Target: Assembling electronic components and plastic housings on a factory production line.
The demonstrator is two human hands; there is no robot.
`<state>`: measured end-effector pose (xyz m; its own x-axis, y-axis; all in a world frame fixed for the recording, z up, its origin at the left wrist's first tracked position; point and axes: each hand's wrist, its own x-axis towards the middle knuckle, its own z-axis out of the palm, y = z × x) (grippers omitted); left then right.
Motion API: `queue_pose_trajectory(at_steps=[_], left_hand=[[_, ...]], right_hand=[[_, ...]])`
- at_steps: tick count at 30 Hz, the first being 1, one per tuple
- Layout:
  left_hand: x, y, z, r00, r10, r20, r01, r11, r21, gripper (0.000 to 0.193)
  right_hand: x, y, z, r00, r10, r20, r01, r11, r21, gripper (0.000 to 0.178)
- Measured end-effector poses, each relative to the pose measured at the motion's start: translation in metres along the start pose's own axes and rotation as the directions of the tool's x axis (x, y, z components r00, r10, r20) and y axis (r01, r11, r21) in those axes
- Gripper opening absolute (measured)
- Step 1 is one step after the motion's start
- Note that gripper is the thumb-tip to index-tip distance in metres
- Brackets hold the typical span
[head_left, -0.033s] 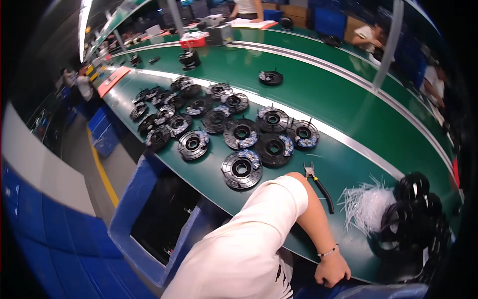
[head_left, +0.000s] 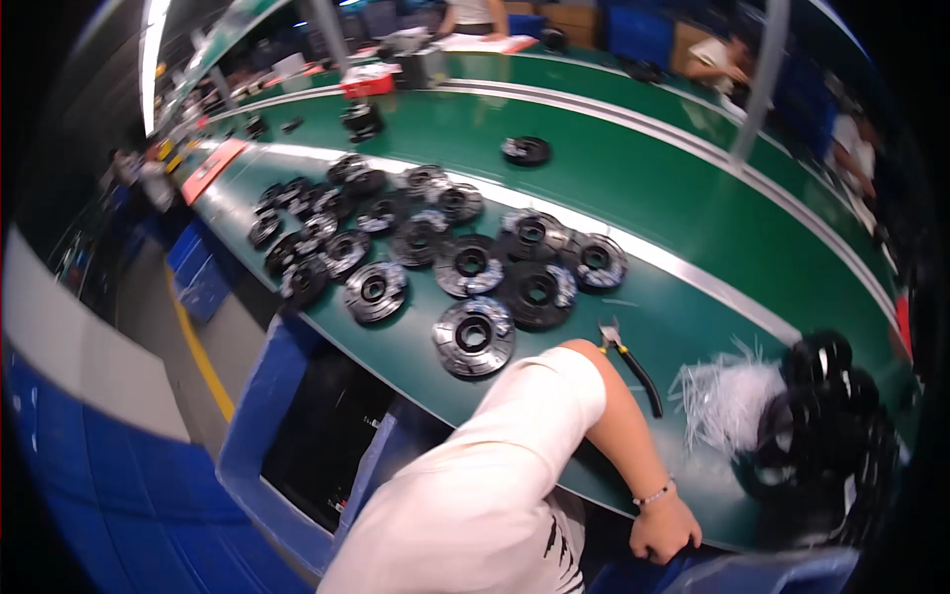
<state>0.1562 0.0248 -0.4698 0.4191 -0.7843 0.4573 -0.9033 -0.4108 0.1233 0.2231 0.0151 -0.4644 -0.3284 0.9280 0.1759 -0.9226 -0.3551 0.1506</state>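
The left hand is resting near the green bench's near edge, beside a blue bin; its fingers are lying curled, any grip indeterminable. Pliers are lying farther off, left of white strips. Dark garment print is showing illegibly.

Green bench: black discs crowded left, some overlapping. Pliers right of discs, handles toward near side. Farther right, white strips heaped beside dark rings. Orange board far left. Single disc beyond metal rail.
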Motion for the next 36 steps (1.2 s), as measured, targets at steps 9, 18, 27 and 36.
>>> queue_pose_trajectory(at_steps=[9, 18, 27, 36], left_hand=[[0.004, 0.071, -0.088, 0.945, 0.024, -0.327, -0.068, 0.99, -0.123, 0.011], [-0.003, 0.075, -0.113, 0.967, -0.122, -0.224, 0.197, 0.916, 0.35, 0.021], [-0.004, -0.009, -0.087, 0.932, -0.261, -0.253, 0.357, 0.787, 0.503, 0.019], [-0.005, -0.03, -0.073, 0.928, -0.123, -0.352, 0.276, 0.86, 0.429, 0.012]], right_hand=[[-0.127, 0.123, 0.055, 0.405, -0.914, -0.016, 0.759, 0.346, -0.551, 0.034], [-0.088, 0.068, 0.041, 0.332, -0.943, -0.016, 0.832, 0.3, -0.466, 0.022], [-0.067, 0.033, 0.025, -0.115, -0.922, 0.37, 0.192, -0.386, -0.902, 0.049], [-0.09, 0.021, -0.023, -0.191, -0.665, 0.722, -0.513, -0.559, -0.651, 0.053]])
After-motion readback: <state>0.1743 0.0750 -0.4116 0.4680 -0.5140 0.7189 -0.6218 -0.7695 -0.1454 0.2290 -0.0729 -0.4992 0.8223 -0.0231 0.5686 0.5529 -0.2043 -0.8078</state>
